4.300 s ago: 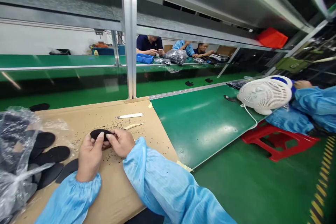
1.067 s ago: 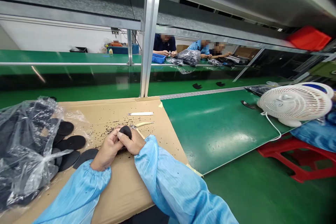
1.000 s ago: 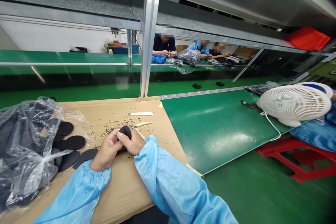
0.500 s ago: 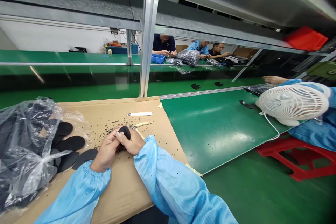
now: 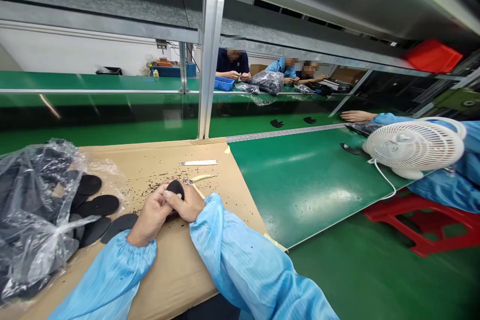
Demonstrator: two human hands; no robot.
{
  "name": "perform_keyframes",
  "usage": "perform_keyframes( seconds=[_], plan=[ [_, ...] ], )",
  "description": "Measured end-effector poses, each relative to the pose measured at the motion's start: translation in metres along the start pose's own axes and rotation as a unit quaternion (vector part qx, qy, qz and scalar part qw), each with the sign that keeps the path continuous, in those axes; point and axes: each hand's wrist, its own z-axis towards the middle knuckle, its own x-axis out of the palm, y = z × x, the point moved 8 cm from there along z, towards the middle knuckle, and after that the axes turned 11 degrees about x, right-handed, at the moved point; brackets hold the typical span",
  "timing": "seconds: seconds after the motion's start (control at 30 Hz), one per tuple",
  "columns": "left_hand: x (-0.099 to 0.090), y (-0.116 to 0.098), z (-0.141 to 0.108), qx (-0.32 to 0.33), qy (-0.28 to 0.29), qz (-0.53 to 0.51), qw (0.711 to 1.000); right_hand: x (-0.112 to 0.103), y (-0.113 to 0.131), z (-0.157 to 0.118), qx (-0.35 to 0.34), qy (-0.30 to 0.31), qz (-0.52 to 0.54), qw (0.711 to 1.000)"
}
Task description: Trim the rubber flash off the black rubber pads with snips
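Brown cardboard (image 5: 131, 165) is speckled with black crumbs (image 5: 153, 189). Left hand (image 5: 150, 219) and right hand (image 5: 185, 203) — fingers (image 5: 161, 194) curled shut — grip a black foam sole (image 5: 175, 189).

From my screen the black pad (image 5: 175, 189) looks matt, and the cardboard (image 5: 176, 280) is dull, rough paper. The bag (image 5: 33, 230) is thin, glossy plastic, the bench (image 5: 300, 195) smooth and shiny, the sleeve (image 5: 240, 270) pale-blue cloth.

Plastic bag (image 5: 33, 220) blocks left — passage right, seemingly.
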Motion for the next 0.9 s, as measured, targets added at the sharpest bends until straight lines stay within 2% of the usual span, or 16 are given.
perform_keyframes(
  seconds=[0.37,0.9],
  plan=[
    [-0.0041,-0.0004,0.0021,0.019,-0.008,0.044,0.999,0.0002,-0.0027,0.0005,0.011,-0.007,0.004,1.0],
    [-0.0035,0.0011,0.0025,0.016,-0.001,0.046,0.999,-0.0007,-0.0015,0.0008,0.012,-0.01,0.003,1.0]
  ],
)
